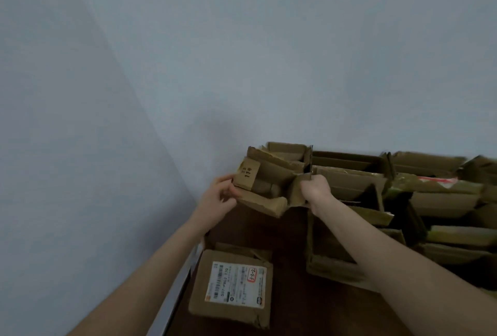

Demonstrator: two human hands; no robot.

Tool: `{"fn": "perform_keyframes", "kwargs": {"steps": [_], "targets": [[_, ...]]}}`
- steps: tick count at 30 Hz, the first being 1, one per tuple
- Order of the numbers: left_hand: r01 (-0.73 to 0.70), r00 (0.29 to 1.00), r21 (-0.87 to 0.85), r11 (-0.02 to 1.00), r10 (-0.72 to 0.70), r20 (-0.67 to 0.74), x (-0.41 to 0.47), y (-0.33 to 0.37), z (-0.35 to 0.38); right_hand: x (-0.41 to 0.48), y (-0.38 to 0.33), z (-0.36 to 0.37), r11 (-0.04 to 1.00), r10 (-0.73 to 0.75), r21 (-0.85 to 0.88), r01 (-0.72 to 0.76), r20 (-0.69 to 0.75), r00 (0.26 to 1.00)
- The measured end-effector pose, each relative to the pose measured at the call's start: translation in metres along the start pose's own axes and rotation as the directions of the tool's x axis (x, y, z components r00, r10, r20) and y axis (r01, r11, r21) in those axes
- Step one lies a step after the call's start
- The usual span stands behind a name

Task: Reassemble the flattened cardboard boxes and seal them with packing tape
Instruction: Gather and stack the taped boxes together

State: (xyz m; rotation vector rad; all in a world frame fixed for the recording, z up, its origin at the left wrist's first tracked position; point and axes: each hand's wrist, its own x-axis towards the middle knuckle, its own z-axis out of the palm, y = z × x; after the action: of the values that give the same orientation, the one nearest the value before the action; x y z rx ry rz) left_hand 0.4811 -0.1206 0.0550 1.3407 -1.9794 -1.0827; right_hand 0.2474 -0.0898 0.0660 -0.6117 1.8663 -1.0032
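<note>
Head view: left hand (219, 197) and right hand (316, 190) each clench a flap of a crumpled cardboard box (266, 182); a labelled box (231, 284) lies below, open boxes (376, 174) crowd the right.

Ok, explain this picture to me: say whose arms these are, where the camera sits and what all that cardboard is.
There is no machine here. One camera, worn on a person's head, looks down at their bare arms. The left hand and right hand grip opposite sides of a small crumpled cardboard box, held above a dark wooden surface near a pale wall. Nearer the camera lies a closed box with a white shipping label. To the right stands a pile of open boxes. No tape is in view.
</note>
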Motion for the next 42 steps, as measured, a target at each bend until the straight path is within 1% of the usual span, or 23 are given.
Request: {"fn": "perform_keyframes", "kwargs": {"steps": [1,2,3,4,6,7,10,12,14,17,19,21,23,28,32,36,38,40,42], "targets": [[0.025,0.998,0.001,1.0,-0.025,0.062,-0.002,0.006,-0.002,-0.003,-0.003,-0.004,0.999,-0.047,-0.012,0.047,-0.002,0.999],[0.066,0.995,0.03,0.997,-0.068,0.079,-0.004,0.012,-0.002,-0.006,-0.004,-0.006,0.995,-0.094,-0.039,0.094,-0.007,0.995],[0.105,0.992,0.047,0.993,-0.108,0.058,-0.002,0.017,0.0,-0.009,-0.006,-0.007,0.987,-0.146,-0.074,0.145,-0.015,0.989],[0.133,0.991,0.094,0.987,-0.132,-0.018,0.0,0.025,0.002,-0.014,-0.008,-0.008,0.975,-0.193,-0.114,0.189,-0.026,0.981],[0.18,0.97,0.226,0.957,-0.134,-0.204,0.008,0.04,0.005,-0.022,-0.011,-0.007,0.939,-0.284,-0.211,0.27,-0.037,0.958],[0.223,0.958,0.277,0.935,-0.158,-0.238,0.013,0.045,0.006,-0.025,-0.011,-0.005,0.913,-0.329,-0.265,0.31,-0.032,0.944],[0.394,0.919,0.38,0.837,-0.352,-0.177,0.023,0.053,0.01,-0.033,-0.01,-0.001,0.842,-0.432,-0.356,0.406,0.007,0.902],[0.432,0.901,0.445,0.785,-0.392,-0.184,0.027,0.052,0.014,-0.036,-0.009,-0.002,0.821,-0.455,-0.373,0.431,0.027,0.89],[0.41,0.911,0.492,0.768,-0.368,-0.184,0.026,0.049,0.02,-0.035,-0.008,-0.003,0.828,-0.439,-0.375,0.418,0.031,0.898],[0.291,0.953,0.436,0.852,-0.222,-0.204,0.024,0.049,0.024,-0.028,-0.003,-0.009,0.883,-0.37,-0.317,0.346,-0.017,0.929],[0.26,0.951,0.356,0.897,-0.175,-0.254,0.025,0.046,0.02,-0.023,0.0,-0.014,0.909,-0.329,-0.286,0.304,-0.044,0.943],[0.289,0.924,0.244,0.926,-0.203,-0.324,0.029,0.038,0.015,-0.019,0.001,-0.015,0.919,-0.305,-0.274,0.283,-0.041,0.952],[0.31,0.901,0.174,0.935,-0.231,-0.368,0.03,0.034,0.013,-0.017,0.001,-0.013,0.925,-0.294,-0.263,0.275,-0.032,0.955],[0.328,0.872,-0.001,0.945,-0.303,-0.384,0.032,0.025,0.013,-0.01,0.005,-0.01,0.932,-0.257,-0.263,0.249,0.003,0.966],[0.377,0.86,-0.009,0.926,-0.354,-0.367,0.039,0.01,0.014,-0.003,0.007,-0.006,0.901,-0.225,-0.364,0.235,0.07,0.972],[0.399,0.87,0.016,0.917,-0.373,-0.322,0.051,-0.002,0.026,0.004,0.002,0.001,0.838,-0.21,-0.501,0.214,0.065,0.975],[0.425,0.869,0.015,0.905,-0.403,-0.288,0.057,-0.007,0.036,0.007,0.0,0.003,0.843,-0.243,-0.491,0.219,0.014,0.97],[0.457,0.864,0.004,0.889,-0.443,-0.238,0.064,-0.01,0.046,0.01,0.0,0.001,0.844,-0.308,-0.473,0.255,-0.037,0.951],[0.488,0.853,-0.024,0.873,-0.482,-0.199,0.071,-0.01,0.056,0.015,0.003,-0.002,0.824,-0.362,-0.484,0.294,-0.051,0.931]]}}
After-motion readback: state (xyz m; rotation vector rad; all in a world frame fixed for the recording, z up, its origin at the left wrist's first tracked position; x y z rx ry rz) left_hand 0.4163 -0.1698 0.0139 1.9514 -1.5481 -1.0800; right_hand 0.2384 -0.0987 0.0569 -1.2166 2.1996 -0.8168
